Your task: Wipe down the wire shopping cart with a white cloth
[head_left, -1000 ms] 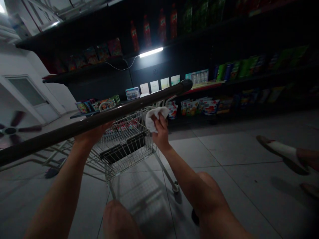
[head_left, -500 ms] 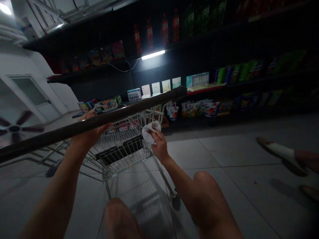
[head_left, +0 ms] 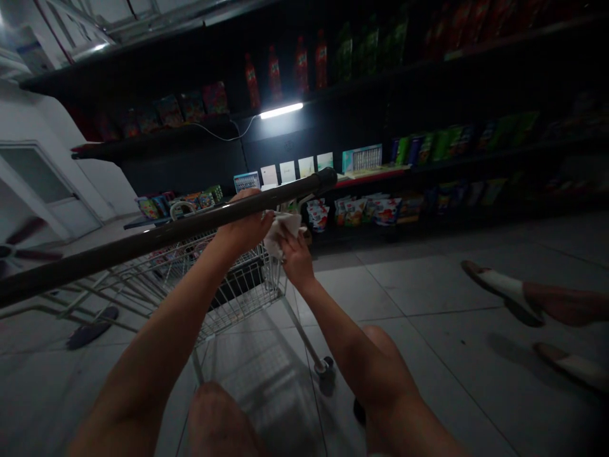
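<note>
The left hand closes around the long dark metal cart handle, while the right hand pinches a crumpled white cloth against it, just beside the left.

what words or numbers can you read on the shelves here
No word, brand or number is legible.
Red bottles: labels too small to read.
White cards: too blurred to read.
Snack bags: printing too blurred to read.
</note>
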Demonstrator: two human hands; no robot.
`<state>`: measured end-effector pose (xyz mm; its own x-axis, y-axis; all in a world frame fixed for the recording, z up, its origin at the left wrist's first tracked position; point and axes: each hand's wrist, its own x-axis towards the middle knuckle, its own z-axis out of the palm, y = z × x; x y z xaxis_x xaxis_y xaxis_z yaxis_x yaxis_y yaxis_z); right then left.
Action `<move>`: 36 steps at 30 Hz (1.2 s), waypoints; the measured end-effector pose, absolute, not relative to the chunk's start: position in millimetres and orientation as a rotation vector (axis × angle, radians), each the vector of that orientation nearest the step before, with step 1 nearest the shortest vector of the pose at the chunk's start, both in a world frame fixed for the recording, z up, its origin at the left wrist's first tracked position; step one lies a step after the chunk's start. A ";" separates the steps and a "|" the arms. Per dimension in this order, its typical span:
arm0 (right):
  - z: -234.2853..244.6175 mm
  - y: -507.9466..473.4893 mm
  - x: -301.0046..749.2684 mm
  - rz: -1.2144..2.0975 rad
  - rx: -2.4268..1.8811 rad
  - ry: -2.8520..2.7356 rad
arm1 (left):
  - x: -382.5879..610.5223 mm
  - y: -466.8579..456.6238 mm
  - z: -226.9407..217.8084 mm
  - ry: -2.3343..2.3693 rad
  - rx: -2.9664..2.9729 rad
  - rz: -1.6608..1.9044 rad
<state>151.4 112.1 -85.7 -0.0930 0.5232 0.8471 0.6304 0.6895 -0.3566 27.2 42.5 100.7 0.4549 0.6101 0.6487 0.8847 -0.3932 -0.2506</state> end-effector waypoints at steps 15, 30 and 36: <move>-42.9 141.2 192.7 -0.255 -0.900 -1.543 | 56.4 92.3 95.6 -1.420 -2.134 -0.629; -137.8 137.2 167.1 -0.149 -0.890 -1.519 | 56.8 76.7 96.2 -1.488 -2.131 -0.571; -177.6 168.5 155.4 0.086 -1.079 -1.799 | 56.0 67.5 98.7 -1.519 -2.086 -0.498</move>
